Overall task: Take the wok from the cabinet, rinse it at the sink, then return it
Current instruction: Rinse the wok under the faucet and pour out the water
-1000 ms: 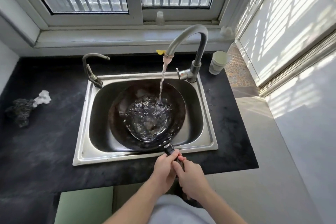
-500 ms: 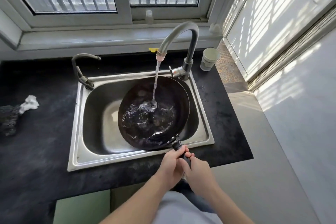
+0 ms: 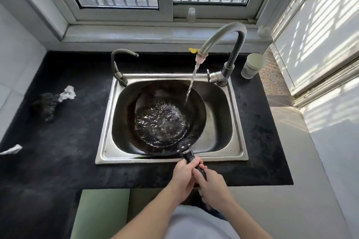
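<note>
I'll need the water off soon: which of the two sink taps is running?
The tall gooseneck faucet at the sink's back right, with the pink nozzle; its stream falls into the wok. The small tap at back left is dry.

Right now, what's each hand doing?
Left hand: gripping the wok handle.
Right hand: gripping the same handle, nearer the body.

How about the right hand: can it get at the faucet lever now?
Probably, once it lets go: the right hand grips the wok handle with the left hand. Nothing stands between it and the faucet lever along the sink's right rim.
</note>
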`<state>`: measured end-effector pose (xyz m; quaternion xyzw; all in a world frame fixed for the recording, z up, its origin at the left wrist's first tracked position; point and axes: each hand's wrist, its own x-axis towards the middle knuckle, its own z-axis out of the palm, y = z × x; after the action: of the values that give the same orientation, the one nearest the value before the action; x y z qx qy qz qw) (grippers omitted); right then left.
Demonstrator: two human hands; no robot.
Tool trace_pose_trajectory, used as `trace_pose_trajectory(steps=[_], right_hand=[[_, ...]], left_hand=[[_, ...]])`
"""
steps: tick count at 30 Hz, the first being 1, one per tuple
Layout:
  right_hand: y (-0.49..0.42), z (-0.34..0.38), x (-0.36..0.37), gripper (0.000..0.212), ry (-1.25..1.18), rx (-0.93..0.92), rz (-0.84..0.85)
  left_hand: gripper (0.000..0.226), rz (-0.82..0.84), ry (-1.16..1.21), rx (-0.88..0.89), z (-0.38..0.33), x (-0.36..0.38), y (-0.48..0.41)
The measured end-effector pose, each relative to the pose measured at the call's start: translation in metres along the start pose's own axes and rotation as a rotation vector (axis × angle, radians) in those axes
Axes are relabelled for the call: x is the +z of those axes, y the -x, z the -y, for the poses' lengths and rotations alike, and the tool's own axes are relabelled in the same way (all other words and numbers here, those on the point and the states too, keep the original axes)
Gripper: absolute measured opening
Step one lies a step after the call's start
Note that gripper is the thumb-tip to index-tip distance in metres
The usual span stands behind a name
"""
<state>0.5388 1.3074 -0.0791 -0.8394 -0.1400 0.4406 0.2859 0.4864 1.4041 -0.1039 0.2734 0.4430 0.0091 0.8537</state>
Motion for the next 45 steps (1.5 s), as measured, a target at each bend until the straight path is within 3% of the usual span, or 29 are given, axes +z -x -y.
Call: trace_pose_trajectory(steps=[7, 16, 25, 31, 35, 45], right_hand=[[0.008, 0.015, 0.009, 0.033, -0.162, 0.067, 0.106], [0.013, 0.016, 0.001, 0.034, -0.334, 0.157, 0.068], [0.008, 0.012, -0.013, 0.045, -0.091, 0.132, -0.074], [0.010, 0.003, -0.014, 0.028, 0.101, 0.019, -0.115], [0.014, 0.002, -0.014, 0.034, 0.150, -0.019, -0.142], [0.002, -0.014, -0.007, 0.023, 0.068, -0.134, -0.080]], left_hand=[[0.016, -0.110, 0.006, 0.013, 0.001, -0.012, 0.004], [0.017, -0.098, -0.114, -0.027, -0.001, 0.001, 0.006], [0.020, 0.075, 0.018, -0.130, -0.004, 0.020, -0.002], [0.011, 0.139, 0.122, -0.148, 0.002, 0.012, -0.004], [0.010, 0.197, 0.107, -0.136, 0.004, 0.009, -0.006], [0.005, 0.112, 0.024, 0.008, 0.001, 0.003, -0.005]])
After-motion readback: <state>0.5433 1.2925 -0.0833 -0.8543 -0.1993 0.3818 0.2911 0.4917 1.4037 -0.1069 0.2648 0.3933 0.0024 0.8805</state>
